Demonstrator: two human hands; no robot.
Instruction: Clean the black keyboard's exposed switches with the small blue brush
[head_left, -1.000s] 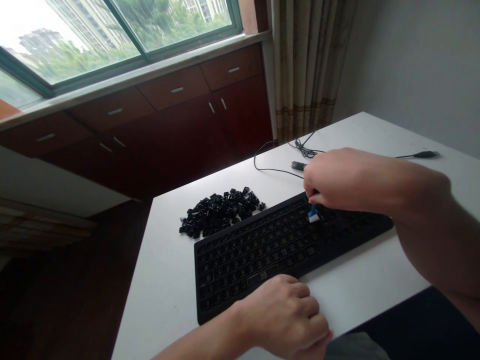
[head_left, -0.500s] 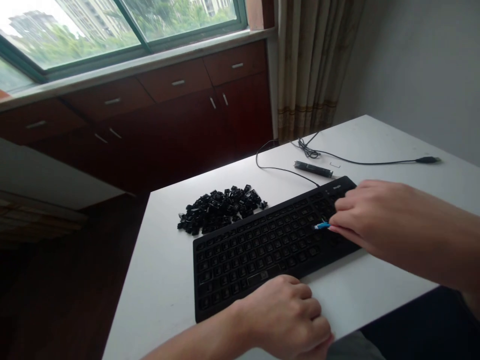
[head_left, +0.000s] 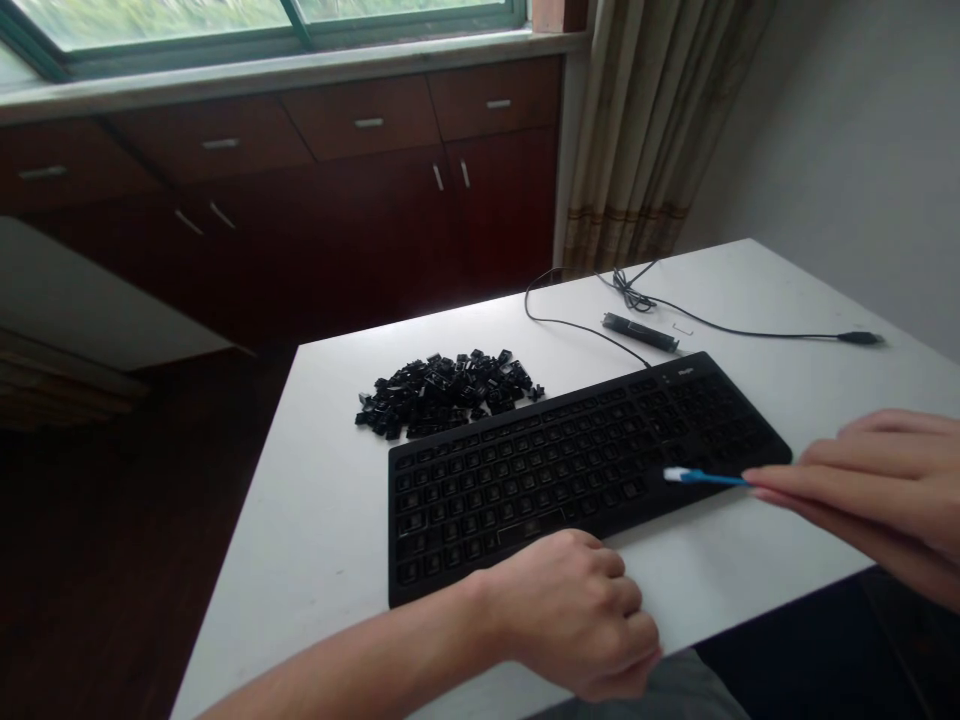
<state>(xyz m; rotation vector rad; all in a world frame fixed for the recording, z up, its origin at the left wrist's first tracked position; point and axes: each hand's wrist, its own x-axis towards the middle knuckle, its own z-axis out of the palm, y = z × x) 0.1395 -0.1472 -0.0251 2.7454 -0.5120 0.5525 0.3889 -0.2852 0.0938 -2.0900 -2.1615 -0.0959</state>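
Hands (head_left: 581, 615) are near a black keyboard (head_left: 555, 462) with exposed square sockets.

Right fingers (head_left: 814, 484) and blue brush (head_left: 716, 479) now farther right than before

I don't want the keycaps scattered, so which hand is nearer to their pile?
Left. The left hand is across the keyboard from the keycap pile; the right hand is farther, off the keyboard's right end.

The single head-worn camera looks forward and down from just above the near side of the white table (head_left: 315, 500), facing across the close keyboard (head_left: 517, 480) toward the farther cabinets (head_left: 360, 220) and window (head_left: 187, 20).
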